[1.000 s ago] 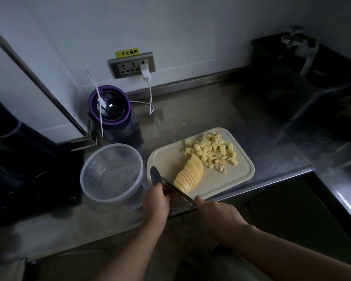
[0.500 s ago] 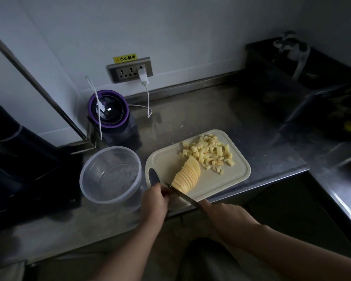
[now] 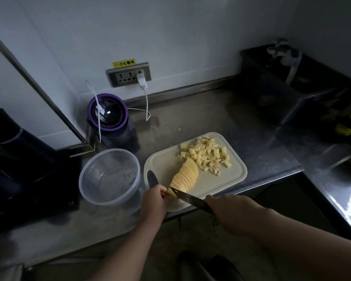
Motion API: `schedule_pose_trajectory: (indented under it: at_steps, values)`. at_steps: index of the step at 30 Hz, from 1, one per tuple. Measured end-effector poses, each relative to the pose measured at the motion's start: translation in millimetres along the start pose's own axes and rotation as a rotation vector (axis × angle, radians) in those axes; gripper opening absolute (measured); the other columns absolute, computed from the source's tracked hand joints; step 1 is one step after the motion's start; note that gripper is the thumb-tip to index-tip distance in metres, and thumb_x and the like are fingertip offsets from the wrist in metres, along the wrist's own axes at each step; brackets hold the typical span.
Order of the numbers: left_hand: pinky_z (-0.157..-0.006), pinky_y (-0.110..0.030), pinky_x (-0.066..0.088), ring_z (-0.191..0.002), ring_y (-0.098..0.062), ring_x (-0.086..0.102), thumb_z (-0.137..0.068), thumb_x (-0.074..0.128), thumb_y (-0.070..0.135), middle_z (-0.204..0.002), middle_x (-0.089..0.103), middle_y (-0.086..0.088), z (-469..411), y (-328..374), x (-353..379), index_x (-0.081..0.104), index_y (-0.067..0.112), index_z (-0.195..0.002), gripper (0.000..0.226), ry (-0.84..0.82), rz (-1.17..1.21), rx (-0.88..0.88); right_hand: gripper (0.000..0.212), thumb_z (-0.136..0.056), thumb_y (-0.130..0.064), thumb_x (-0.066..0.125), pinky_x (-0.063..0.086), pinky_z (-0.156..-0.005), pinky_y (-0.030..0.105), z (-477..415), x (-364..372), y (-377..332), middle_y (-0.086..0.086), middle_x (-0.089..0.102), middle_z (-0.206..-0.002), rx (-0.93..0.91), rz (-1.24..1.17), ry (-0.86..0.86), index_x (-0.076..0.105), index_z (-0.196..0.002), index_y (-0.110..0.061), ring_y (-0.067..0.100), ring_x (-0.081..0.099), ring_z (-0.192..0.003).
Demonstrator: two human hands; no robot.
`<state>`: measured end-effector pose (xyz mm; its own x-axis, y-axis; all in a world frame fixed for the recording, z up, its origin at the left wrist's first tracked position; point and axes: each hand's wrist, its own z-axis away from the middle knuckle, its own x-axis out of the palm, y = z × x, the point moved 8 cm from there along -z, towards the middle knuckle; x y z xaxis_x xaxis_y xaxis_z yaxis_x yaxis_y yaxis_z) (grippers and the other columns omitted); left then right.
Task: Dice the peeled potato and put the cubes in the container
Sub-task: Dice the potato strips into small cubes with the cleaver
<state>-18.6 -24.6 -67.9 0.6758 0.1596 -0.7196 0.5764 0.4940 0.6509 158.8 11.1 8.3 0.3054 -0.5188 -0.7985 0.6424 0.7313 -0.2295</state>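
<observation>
The left hand (image 3: 153, 201) is pinching the near end of the potato (image 3: 185, 177), which is stretching away to the far right, while the right hand (image 3: 229, 211) is holding the knife (image 3: 190, 198) across it.

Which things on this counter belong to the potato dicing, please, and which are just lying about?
For the job: sliced potato, potato cubes, knife, cutting board, clear container, left hand, right hand.
Lying about: purple appliance, white charger, wall socket.

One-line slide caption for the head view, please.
Left hand steadies the sliced potato as the right hand cuts with a knife; cubes lie on the cutting board.
</observation>
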Motion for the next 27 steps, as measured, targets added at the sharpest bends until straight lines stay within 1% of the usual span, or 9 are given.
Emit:
schedule_pose_trajectory:
  at_steps: [3,7,11,15,17,20,23,25,27]
  values:
    - [-0.083,-0.025,0.050,-0.095,-0.009,0.059,-0.093,0.059,0.025,-0.100,0.063,0.005,0,0,-1,0.059,0.019,-0.105,0.014,-0.015,-0.017,0.004,0.039,-0.102,-0.031,0.048,0.054,-0.092,0.032,-2,0,4,0.004,0.063,-0.119,0.002,0.019,0.010,0.041,-0.138,-0.019,0.015,0.064,-0.104]
    - [-0.084,-0.024,0.048,-0.096,-0.009,0.057,-0.093,0.057,0.025,-0.103,0.061,0.004,1,0,-1,0.056,0.020,-0.108,0.016,-0.024,-0.059,0.009,0.035,-0.102,-0.032,0.048,0.055,-0.088,0.030,-4,1,6,0.003,0.064,-0.114,-0.001,0.016,0.041,0.044,-0.134,-0.020,0.013,0.065,-0.098]
    - [-0.087,-0.027,0.050,-0.098,-0.010,0.058,-0.092,0.060,0.027,-0.105,0.061,0.004,0,1,-1,0.056,0.019,-0.109,0.020,-0.025,-0.063,0.006,0.035,-0.101,-0.033,0.048,0.053,-0.086,0.026,-3,0,10,0.002,0.063,-0.112,0.009,0.002,0.050,0.044,-0.134,-0.021,0.012,0.064,-0.097]
    - [-0.083,-0.025,0.048,-0.098,-0.011,0.058,-0.091,0.062,0.027,-0.107,0.062,0.003,-4,5,2,0.055,0.020,-0.110,0.022,-0.062,-0.058,0.032,0.034,-0.101,-0.029,0.048,0.053,-0.087,0.027,-1,-3,8,0.003,0.063,-0.112,0.008,-0.004,0.050,0.044,-0.134,-0.020,0.014,0.064,-0.097]
    - [-0.080,-0.024,0.047,-0.095,-0.010,0.058,-0.091,0.061,0.030,-0.104,0.062,0.003,-5,6,3,0.054,0.021,-0.109,0.022,-0.075,-0.050,0.026,0.035,-0.101,-0.029,0.049,0.053,-0.087,0.027,0,-4,8,0.003,0.063,-0.113,0.009,-0.012,0.052,0.044,-0.134,-0.020,0.013,0.064,-0.097]
    - [-0.078,-0.023,0.044,-0.092,-0.009,0.057,-0.091,0.060,0.032,-0.102,0.063,0.004,-4,8,4,0.055,0.021,-0.108,0.020,-0.076,-0.057,0.021,0.035,-0.101,-0.029,0.049,0.052,-0.081,0.022,1,-3,8,0.003,0.063,-0.113,0.009,-0.030,0.049,0.045,-0.135,-0.020,0.013,0.064,-0.097]
    - [-0.077,-0.021,0.041,-0.092,-0.008,0.056,-0.091,0.061,0.032,-0.104,0.061,0.004,-3,8,4,0.055,0.020,-0.109,0.022,-0.076,-0.063,0.017,0.037,-0.101,-0.029,0.050,0.045,-0.073,0.016,2,-4,10,0.001,0.063,-0.115,0.012,-0.049,0.049,0.044,-0.136,-0.020,0.012,0.064,-0.097]
    - [-0.076,-0.021,0.043,-0.091,-0.007,0.056,-0.092,0.060,0.032,-0.102,0.062,0.004,-3,9,3,0.054,0.021,-0.106,0.019,-0.091,-0.065,0.017,0.035,-0.101,-0.029,0.050,0.044,-0.076,0.017,4,-5,14,0.001,0.061,-0.118,0.023,-0.096,0.018,0.045,-0.135,-0.021,0.012,0.062,-0.101]
    - [-0.072,-0.020,0.042,-0.087,-0.005,0.056,-0.091,0.060,0.034,-0.098,0.061,0.006,-3,9,4,0.053,0.024,-0.101,0.016,-0.131,-0.051,0.015,0.030,-0.101,-0.027,0.049,0.049,-0.080,0.021,6,-10,22,0.000,0.060,-0.115,0.054,-0.173,-0.023,0.044,-0.130,-0.024,0.011,0.062,-0.100]
